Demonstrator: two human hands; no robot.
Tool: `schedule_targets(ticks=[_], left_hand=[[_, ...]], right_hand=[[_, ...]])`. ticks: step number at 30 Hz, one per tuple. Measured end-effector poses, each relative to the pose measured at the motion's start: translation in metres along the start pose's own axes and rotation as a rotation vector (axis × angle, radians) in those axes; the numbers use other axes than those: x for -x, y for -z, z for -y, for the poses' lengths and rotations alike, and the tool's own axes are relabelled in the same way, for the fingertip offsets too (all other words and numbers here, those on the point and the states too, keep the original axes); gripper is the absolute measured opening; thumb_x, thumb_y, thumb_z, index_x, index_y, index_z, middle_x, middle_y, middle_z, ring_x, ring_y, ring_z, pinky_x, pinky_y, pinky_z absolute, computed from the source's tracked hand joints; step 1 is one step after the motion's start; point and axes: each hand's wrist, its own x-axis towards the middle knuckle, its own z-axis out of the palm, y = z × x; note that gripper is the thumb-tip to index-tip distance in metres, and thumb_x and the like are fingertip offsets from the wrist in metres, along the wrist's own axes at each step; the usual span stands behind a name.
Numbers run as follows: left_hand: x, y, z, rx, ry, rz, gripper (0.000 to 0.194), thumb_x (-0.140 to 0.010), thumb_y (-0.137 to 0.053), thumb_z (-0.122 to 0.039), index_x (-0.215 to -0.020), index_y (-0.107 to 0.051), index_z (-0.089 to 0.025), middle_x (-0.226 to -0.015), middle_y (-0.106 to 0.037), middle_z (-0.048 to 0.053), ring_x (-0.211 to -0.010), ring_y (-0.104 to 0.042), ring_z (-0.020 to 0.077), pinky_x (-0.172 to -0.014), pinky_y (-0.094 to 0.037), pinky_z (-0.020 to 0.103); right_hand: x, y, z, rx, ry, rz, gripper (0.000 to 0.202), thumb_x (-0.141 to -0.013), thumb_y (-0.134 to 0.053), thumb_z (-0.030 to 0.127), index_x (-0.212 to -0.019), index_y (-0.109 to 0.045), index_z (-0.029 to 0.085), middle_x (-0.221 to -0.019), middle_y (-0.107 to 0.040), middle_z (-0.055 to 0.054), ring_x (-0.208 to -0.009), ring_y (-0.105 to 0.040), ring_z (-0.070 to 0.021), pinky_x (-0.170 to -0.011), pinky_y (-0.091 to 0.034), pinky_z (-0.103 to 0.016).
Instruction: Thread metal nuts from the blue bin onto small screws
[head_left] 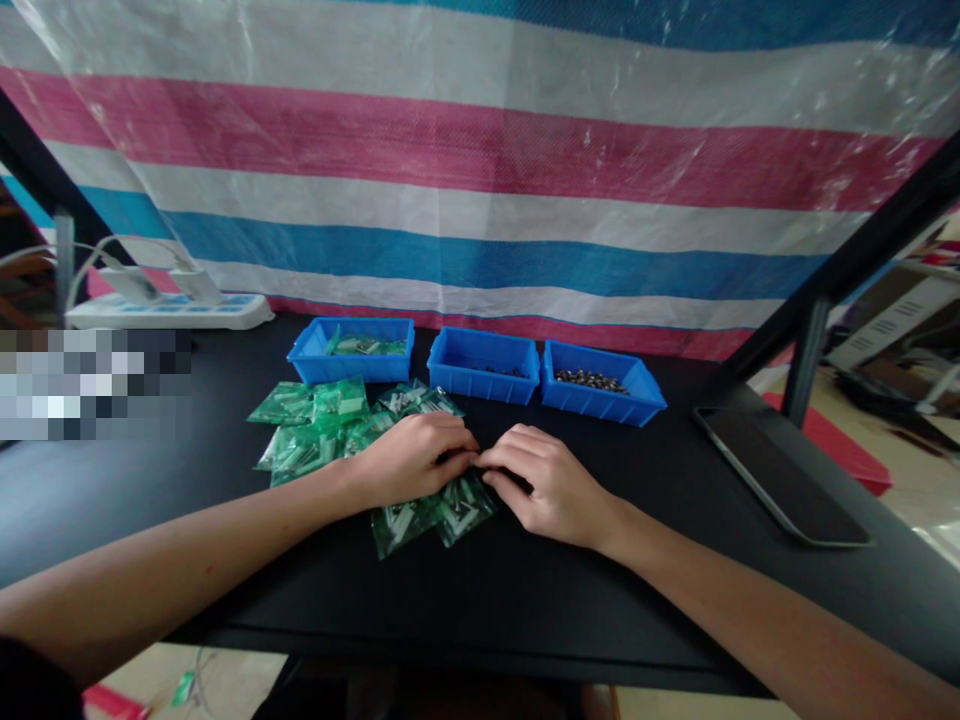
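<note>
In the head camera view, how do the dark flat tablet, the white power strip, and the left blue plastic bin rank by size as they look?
1. Dark flat tablet, at the right table edge.
2. White power strip, far left.
3. Left blue plastic bin.
The strip and the bin look close in size, and the tablet lies nearer the camera, so the true order is uncertain.

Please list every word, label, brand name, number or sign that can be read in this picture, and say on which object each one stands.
No text can be read.
Green bags under the left hand and right hand: no legible print.
Three blue bins: no labels visible.
Power strip: markings too small to read.
Dark tablet: screen blank.
Pixelated patch at the left edge: unreadable.
Striped tarp: no writing.
</note>
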Motion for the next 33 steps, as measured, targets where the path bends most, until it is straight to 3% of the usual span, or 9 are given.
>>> schedule_targets(ticks=[13,24,28,33], left_hand=[[-0.001,0.0,-0.001,0.022,0.023,-0.046,0.018,-0.088,-0.043,-0.021,-0.086,-0.06,-0.015,-0.077,-0.062,0.003,-0.073,-0.055,0.014,-0.068,-0.042,0.023],[0.0,0.003,-0.005,0.052,0.067,-0.036,0.017,-0.087,-0.044,-0.021,-0.092,-0.059,-0.016,-0.081,-0.063,0.003,-0.076,-0.057,0.0143,-0.069,-0.043,0.024],[0.001,0.003,-0.006,0.064,0.11,-0.029,0.018,-0.087,-0.044,-0.023,-0.097,-0.058,-0.017,-0.077,-0.061,0.002,-0.071,-0.058,0.0131,-0.066,-0.044,0.023],[-0.001,0.001,-0.004,0.061,0.107,-0.025,0.019,-0.087,-0.044,-0.023,-0.096,-0.058,-0.017,-0.075,-0.06,0.002,-0.071,-0.057,0.0134,-0.066,-0.044,0.023]], right_hand=[[0.001,0.002,-0.002,0.025,-0.042,-0.062,0.008,-0.084,-0.053,0.02,-0.087,-0.059,0.015,-0.078,-0.06,-0.005,-0.074,-0.052,-0.0168,-0.069,-0.042,-0.031],[0.0,0.008,-0.006,0.074,0.084,-0.096,0.011,-0.087,-0.047,0.015,-0.087,-0.058,0.014,-0.077,-0.061,-0.006,-0.074,-0.053,-0.0168,-0.069,-0.044,-0.032],[0.001,0.03,-0.015,0.15,0.072,-0.233,0.01,-0.085,-0.048,0.013,-0.087,-0.057,0.016,-0.078,-0.063,-0.006,-0.075,-0.056,-0.017,-0.07,-0.047,-0.031],[0.014,0.09,-0.041,0.441,-0.137,-0.465,0.006,-0.08,-0.055,0.017,-0.078,-0.06,0.018,-0.075,-0.065,-0.005,-0.072,-0.06,-0.0182,-0.068,-0.048,-0.031]])
